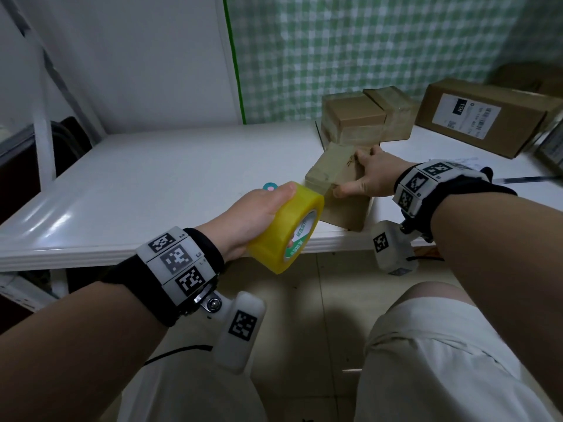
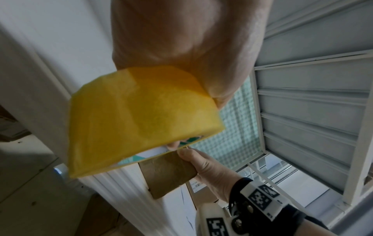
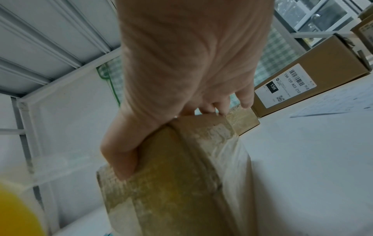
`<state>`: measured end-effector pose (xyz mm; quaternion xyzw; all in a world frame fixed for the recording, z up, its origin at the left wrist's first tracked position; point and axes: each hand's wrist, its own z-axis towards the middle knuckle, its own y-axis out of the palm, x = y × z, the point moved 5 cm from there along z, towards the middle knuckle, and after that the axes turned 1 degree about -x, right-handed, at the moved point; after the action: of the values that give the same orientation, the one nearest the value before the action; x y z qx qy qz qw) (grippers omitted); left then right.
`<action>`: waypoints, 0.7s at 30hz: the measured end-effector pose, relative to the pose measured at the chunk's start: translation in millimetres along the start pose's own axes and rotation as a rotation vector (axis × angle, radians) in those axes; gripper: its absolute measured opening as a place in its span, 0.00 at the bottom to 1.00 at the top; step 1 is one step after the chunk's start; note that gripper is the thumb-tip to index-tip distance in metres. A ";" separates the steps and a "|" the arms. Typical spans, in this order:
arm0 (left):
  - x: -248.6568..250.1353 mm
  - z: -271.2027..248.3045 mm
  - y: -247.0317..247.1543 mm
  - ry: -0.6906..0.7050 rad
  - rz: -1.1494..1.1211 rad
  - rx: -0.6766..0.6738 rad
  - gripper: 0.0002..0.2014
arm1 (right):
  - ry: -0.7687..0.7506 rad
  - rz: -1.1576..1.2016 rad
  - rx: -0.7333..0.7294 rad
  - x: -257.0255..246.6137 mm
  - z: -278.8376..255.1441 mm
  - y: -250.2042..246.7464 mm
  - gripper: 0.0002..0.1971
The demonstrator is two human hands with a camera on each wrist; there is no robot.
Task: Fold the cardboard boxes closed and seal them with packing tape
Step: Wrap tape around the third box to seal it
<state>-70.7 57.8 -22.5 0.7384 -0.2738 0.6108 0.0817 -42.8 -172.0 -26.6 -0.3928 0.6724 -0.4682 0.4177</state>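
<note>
White tabletop (image 1: pixel 152 184): at its near edge the right hand (image 1: pixel 370 178) clasps a small brown cardboard box (image 1: pixel 332 172), thumb pressing the strip. Left hand (image 1: pixel 253 217) grips a yellow packing-tape roll (image 1: pixel 286 229), just beside the box.

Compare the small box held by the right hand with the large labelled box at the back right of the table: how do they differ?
The small box is gripped by the right hand, tilted at the table edge; the large labelled box lies untouched. The small box is wrapped in tape and bears no label; the large labelled box bears a white barcode label. Both are brown cardboard.
</note>
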 end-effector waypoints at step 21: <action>1.8 2.8 4.6 -0.185 0.108 -0.029 0.17 | -0.096 -0.103 -0.102 -13.9 -15.1 -13.7 0.48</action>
<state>-70.4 52.2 -22.3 0.7746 -0.3286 0.5394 0.0337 -50.3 -158.2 -7.6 -0.4696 0.6533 -0.4349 0.4044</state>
